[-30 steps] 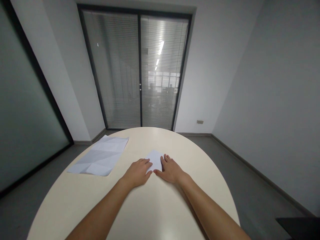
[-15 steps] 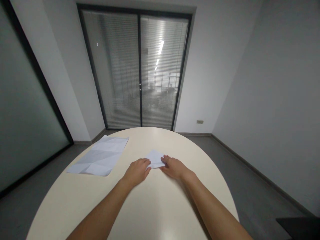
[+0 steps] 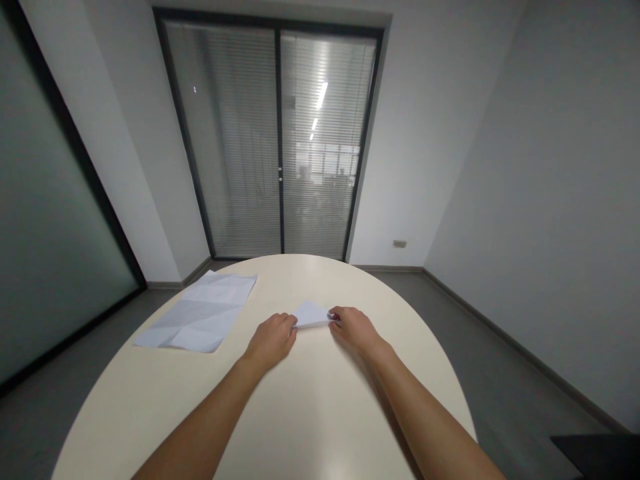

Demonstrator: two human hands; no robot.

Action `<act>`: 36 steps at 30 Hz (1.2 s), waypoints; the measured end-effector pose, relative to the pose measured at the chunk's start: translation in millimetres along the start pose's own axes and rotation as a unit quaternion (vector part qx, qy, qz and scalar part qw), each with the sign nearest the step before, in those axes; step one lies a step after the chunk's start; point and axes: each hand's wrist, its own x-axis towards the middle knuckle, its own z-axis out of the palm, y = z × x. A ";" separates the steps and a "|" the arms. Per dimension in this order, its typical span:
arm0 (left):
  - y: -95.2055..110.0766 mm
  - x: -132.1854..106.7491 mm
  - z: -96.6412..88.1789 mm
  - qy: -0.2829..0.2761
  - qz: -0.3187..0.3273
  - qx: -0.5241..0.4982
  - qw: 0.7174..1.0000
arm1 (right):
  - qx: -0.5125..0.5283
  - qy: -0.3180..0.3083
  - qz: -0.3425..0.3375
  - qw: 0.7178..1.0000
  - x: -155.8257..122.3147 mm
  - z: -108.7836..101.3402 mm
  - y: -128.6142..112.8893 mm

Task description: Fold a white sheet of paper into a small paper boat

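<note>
A small folded white paper (image 3: 311, 314) lies on the round cream table (image 3: 300, 413), a little beyond the middle. My left hand (image 3: 271, 340) is curled at the paper's left corner, its fingertips pinching the near edge. My right hand (image 3: 354, 327) grips the paper's right corner with closed fingers. The near edge of the paper sits slightly raised between the two hands. Both forearms stretch across the table from the bottom of the view.
A larger creased white sheet (image 3: 200, 320) lies flat on the table's left side, near the rim. Beyond the table are glass doors with blinds (image 3: 277, 140), a grey floor and bare walls. A dark object's corner (image 3: 595, 453) shows at bottom right.
Both hands went from lying flat on the small paper to pinching its left and right corners. They moved slightly away from me, and the paper's near edge came up and folded over.
</note>
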 end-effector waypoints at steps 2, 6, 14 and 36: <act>0.0 0.7 0.0 0.004 -0.022 0.001 1.000 | 0.002 0.005 0.015 1.000 -0.2 0.0 3.1; -1.6 2.0 0.3 0.008 -0.055 -0.008 0.998 | 0.013 0.015 0.040 0.999 0.8 1.9 10.2; 0.7 1.3 -4.5 -0.006 -0.114 -0.001 0.993 | 0.059 0.044 0.053 0.996 1.8 5.5 17.4; -10.3 3.2 11.5 0.024 0.005 -0.015 1.000 | 0.041 0.051 0.112 0.992 5.5 17.7 24.7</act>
